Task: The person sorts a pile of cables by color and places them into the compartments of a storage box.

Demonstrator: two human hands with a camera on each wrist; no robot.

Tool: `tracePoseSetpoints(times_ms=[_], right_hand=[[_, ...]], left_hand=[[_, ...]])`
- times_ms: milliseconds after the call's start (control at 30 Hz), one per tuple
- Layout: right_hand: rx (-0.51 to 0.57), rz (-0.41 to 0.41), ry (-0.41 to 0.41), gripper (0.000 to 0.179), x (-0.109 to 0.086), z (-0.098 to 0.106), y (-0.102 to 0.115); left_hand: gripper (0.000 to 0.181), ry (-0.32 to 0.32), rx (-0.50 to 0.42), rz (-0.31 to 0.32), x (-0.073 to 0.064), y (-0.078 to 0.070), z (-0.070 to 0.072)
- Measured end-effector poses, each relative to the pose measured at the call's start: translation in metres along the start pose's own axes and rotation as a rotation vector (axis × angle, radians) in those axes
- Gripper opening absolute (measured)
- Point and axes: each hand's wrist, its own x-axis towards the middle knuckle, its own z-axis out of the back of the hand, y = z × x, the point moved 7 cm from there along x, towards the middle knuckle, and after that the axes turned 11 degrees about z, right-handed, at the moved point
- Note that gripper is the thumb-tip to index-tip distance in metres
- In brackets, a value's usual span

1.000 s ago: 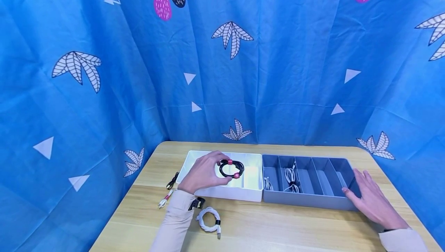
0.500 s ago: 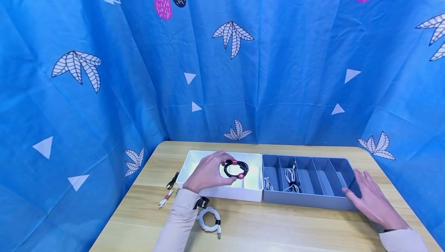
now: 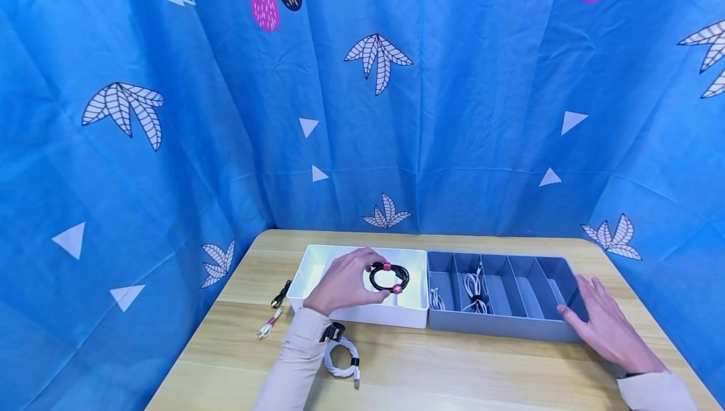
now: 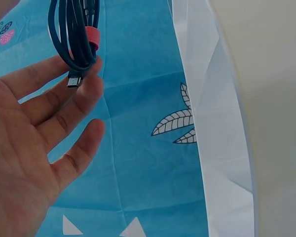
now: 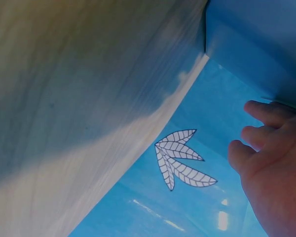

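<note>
My left hand [image 3: 342,282] pinches a coiled black cable [image 3: 397,288] between thumb and fingers, above the white bin [image 3: 368,315]. Red ties band the coil. In the left wrist view, a metal plug [image 4: 74,80] pokes out at the bottom of the coil, and the other fingers are spread. At the right end of the grey divided box [image 3: 504,325] is my right hand [image 3: 612,329], thumb at the front rim and fingers along the end wall. It holds nothing. White cables [image 3: 472,291] lie in the box's two leftmost compartments.
A white coiled cable [image 3: 341,373] with a black tie lies on the wooden table [image 3: 453,376], beside my left sleeve. Left of the bin are a small black cable [image 3: 279,298] and a white one [image 3: 269,326] with a red tie. Blue curtain [image 3: 453,115] hangs behind.
My left hand has shifted to the right and slightly toward me with the black cable, staying over the white bin. The right hand has not moved.
</note>
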Motion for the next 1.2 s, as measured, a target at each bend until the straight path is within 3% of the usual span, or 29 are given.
tracePoseSetpoints(times_ms=[700,1200], right_hand=[[0.001,-0.007,0.007,0.087,0.000,0.001,0.001],[0.001,-0.006,0.005,0.086,0.000,0.001,0.000]], left_hand=[[0.058,0.035,-0.003,-0.013,0.005,-0.011,-0.009],[0.057,0.023,0.038,-0.040,0.009,-0.015,-0.018]])
